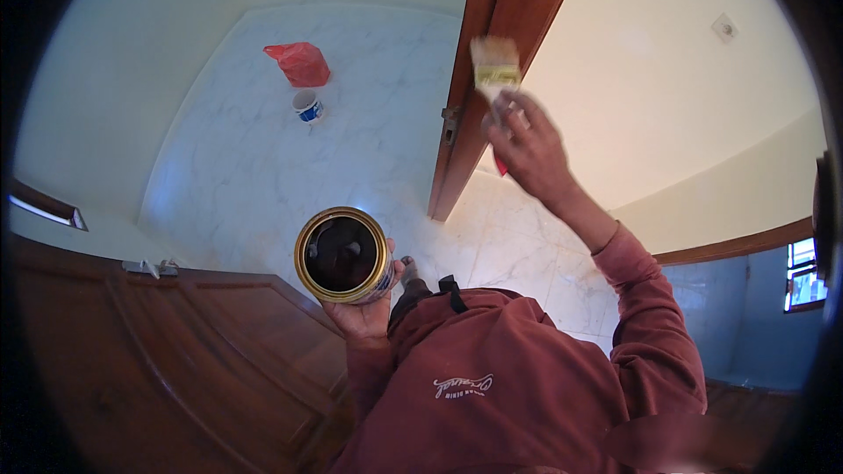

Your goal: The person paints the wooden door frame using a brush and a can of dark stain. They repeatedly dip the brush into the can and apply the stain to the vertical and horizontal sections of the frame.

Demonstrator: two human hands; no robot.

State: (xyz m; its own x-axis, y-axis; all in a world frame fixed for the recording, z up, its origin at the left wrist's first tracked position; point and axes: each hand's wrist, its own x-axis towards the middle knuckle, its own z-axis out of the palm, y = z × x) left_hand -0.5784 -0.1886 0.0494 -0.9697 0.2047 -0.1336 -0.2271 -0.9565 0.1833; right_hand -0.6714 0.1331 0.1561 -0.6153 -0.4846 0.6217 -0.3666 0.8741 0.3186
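My left hand (367, 316) grips an open round paint can (386, 274) from below and the side. Dark brown liquid (338, 254) fills part of it, inside a gold-coloured rim. Raised at the right, my right hand (533, 147) is closed round the handle of a flat paintbrush (498, 72). The brush's pale bristles are up against the reddish-brown wooden door frame (518, 9), or just in front of it; I cannot tell whether they touch. Below the brush a metal strike plate (450, 125) is set in the frame.
A red plastic bag (300, 65) and a small white-and-blue tub (308, 107) stand on the marbled tile floor (228, 140) beyond the frame. A brown panelled door (193, 342) with a metal handle (151, 269) is at my left. A pale wall (676, 79) rises on the right.
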